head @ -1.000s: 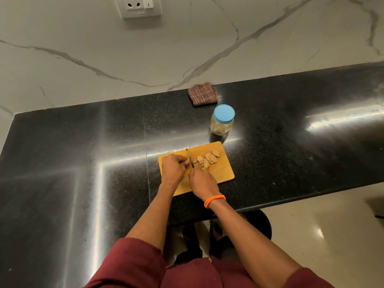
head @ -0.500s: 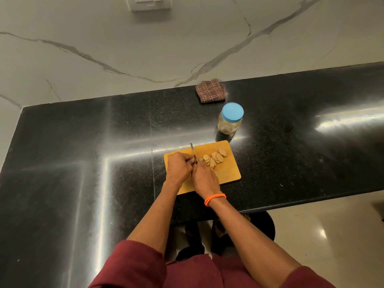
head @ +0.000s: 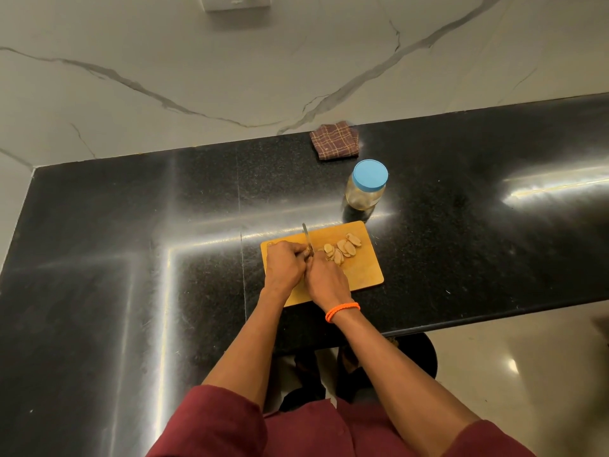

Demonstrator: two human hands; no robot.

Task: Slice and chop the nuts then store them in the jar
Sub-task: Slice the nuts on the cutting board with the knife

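Observation:
A wooden cutting board (head: 361, 275) lies on the black counter near its front edge. Several pale nut slices (head: 342, 250) lie in a loose row on the board's far right part. My left hand (head: 283, 267) rests on the board with curled fingers holding a nut, which is mostly hidden, against the knife. My right hand (head: 324, 280) grips the knife handle. The blade (head: 307, 237) points away from me and stands between the two hands. A glass jar (head: 364, 194) with a blue lid (head: 369, 174) stands shut just beyond the board's far right corner.
A folded brown checked cloth (head: 334, 146) lies at the back of the black counter (head: 131, 258), against the marble wall. The counter's front edge runs just right of the board, with pale floor (head: 527, 374) below. A wall socket (head: 235, 1) is at the top.
Both hands stay together at the same spot on the board, with the blade between them. The view has shifted slightly, so the scene sits further right in frame.

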